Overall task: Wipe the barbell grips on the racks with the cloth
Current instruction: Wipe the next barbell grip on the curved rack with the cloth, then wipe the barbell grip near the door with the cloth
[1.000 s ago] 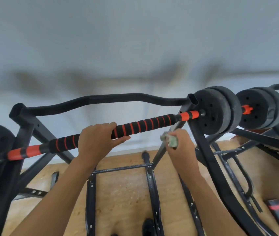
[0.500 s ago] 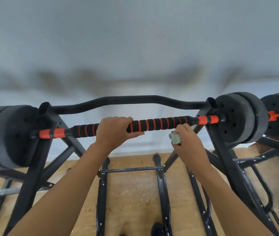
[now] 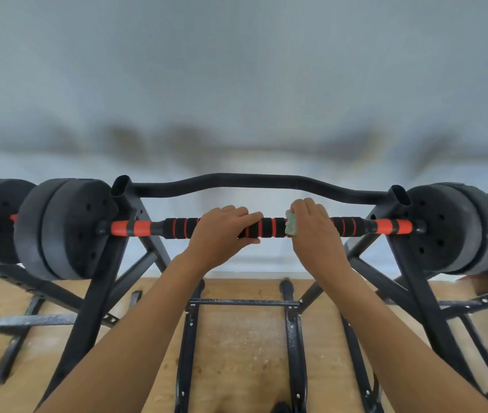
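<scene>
Two bare hands reach up and forward from outstretched forearms to a barbell (image 3: 135, 228) lying level across a black rack (image 3: 406, 278). The left hand (image 3: 221, 231) is wrapped round the foam grip (image 3: 269, 228), which is black with orange rings; its fingers lie over the top and point to the right, and the thumb is tucked underneath. Just to its right, with a short stretch of grip showing between them, the right hand (image 3: 315, 231) is curled over the same grip and clasps a pale green cloth (image 3: 290, 223) against it. Only a crumpled edge of the cloth shows, poking out on the side of the palm that faces the left hand. Both wrists are bent slightly upward. Orange sleeves mark each end of the bar where it sits in the rack's uprights, and outside the uprights hang dark round weight plates, one pair on the left (image 3: 63, 228) and one pair on the right (image 3: 451, 228). More dark plates show at both edges of the view. A black curved bar (image 3: 251, 181) joins the tops of the two uprights behind the hands. Below, slanted struts and a thin cross brace (image 3: 242, 301) stand on a light wooden floor (image 3: 236, 347) that looks scuffed and dusty. A plain grey-white wall (image 3: 236, 70), blurred, fills the upper half of the view.
</scene>
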The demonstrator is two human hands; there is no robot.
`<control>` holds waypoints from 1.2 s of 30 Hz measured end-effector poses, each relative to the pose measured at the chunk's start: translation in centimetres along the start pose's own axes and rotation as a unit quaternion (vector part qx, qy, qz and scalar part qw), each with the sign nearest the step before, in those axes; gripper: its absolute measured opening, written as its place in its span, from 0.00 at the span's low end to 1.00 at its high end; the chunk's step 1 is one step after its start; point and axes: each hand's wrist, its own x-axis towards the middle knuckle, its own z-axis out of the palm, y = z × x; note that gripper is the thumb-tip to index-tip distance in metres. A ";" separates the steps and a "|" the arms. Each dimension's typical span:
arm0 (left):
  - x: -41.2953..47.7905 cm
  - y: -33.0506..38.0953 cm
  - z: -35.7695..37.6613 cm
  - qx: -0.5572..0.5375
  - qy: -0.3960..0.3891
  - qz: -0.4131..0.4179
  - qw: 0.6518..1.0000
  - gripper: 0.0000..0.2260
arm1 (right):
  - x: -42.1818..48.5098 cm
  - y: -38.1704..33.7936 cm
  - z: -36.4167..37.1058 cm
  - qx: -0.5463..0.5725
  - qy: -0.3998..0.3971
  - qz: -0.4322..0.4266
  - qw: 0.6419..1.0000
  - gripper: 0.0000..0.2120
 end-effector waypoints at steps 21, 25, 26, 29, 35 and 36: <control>-6.4 6.0 -1.9 -0.038 0.082 -0.175 0.980 0.25 | -9.6 -1.0 -6.1 -0.063 -0.198 0.102 0.973 0.08; -6.5 11.4 -2.3 -0.115 0.067 -0.121 0.984 0.28 | -12.1 0.3 -8.9 -0.052 -0.168 0.124 0.976 0.10; -6.1 12.9 -2.4 -0.137 0.062 -0.104 0.983 0.28 | -12.9 0.7 -10.0 -0.055 -0.152 0.128 0.978 0.10; -4.4 19.0 -3.0 -0.194 0.062 -0.038 0.978 0.25 | -16.5 2.5 -14.2 -0.052 -0.075 0.144 0.985 0.11; -3.9 39.2 -4.7 -0.277 0.037 0.039 0.959 0.28 | -32.8 9.7 -25.3 -0.090 0.009 0.299 0.950 0.16; -4.6 42.8 -4.8 -0.281 0.033 0.069 0.957 0.28 | -36.7 10.9 -27.1 -0.098 0.011 0.332 0.938 0.16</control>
